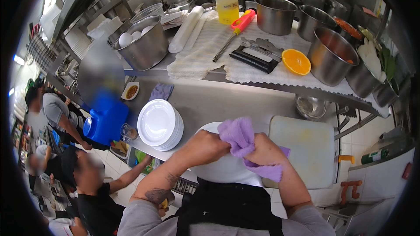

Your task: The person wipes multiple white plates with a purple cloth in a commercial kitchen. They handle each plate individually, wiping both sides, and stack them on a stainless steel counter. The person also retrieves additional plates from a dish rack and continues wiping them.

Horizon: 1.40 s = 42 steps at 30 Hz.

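Observation:
Both my hands are on a purple cloth (238, 134) above a large white plate (220, 168). My left hand (208, 146) has its fingers curled at the cloth's left side; the fingertips are hidden. My right hand (265, 149) grips the bunched cloth, whose loose end hangs beside the wrist. The plate lies on the steel counter (206, 105) near my black apron. A stack of white plates (157, 123) stands left of my hands. Behind the stack lies a folded purple-grey cloth (161, 91), with a small dish of brown sauce (132, 91) beside it.
A cutting board (302, 150) lies at right, a steel bowl (311, 106) behind it. A blue container (106, 123) and a glass (128, 132) stand left. The shelf (295, 93) above holds steel pots, a gas lighter (234, 34) and a halved orange (296, 62). Several co-workers are at left.

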### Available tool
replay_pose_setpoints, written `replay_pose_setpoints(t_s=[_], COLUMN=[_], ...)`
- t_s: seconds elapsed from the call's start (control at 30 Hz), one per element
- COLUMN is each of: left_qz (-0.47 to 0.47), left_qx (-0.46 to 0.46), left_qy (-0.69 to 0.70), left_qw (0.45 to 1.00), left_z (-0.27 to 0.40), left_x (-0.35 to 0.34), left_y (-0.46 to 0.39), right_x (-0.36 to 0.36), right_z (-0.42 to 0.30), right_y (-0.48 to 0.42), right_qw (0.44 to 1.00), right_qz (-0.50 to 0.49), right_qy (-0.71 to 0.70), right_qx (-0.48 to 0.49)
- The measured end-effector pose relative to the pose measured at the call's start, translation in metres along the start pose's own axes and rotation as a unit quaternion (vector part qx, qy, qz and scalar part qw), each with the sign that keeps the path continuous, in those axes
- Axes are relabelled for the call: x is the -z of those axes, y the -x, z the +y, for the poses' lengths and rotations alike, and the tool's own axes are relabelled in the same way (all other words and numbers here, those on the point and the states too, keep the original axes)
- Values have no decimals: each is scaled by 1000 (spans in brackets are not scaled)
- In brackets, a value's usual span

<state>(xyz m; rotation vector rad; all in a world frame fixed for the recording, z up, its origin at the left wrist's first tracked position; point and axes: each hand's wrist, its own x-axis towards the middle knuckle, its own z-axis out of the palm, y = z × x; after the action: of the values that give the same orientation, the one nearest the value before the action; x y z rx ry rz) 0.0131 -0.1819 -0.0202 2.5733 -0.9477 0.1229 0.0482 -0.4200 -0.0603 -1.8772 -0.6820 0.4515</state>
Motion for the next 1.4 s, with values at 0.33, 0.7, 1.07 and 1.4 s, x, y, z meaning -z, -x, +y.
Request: replay_pose_setpoints(t_s=[0.33,0.7,1.07,1.4], left_qz=[297,233,642,654], left_qx=[341,254,485,566], left_qy=[358,323,405,261], left_qw=[816,881,435,429], left_z=[10,-11,-59,-152], left_x=[-68,-41,-91,-98], left_y=[73,69,139,237], right_x=[-59,-25,-155,-102], right_z=[43,32,11,0], right_y=[42,-21,-18,-60], right_qw=[869,976,912,944], right_qz=[347,103,19,108], right_qy=[-346,-188,-382,-302], right_qx=[-63,-23,-148,-78])
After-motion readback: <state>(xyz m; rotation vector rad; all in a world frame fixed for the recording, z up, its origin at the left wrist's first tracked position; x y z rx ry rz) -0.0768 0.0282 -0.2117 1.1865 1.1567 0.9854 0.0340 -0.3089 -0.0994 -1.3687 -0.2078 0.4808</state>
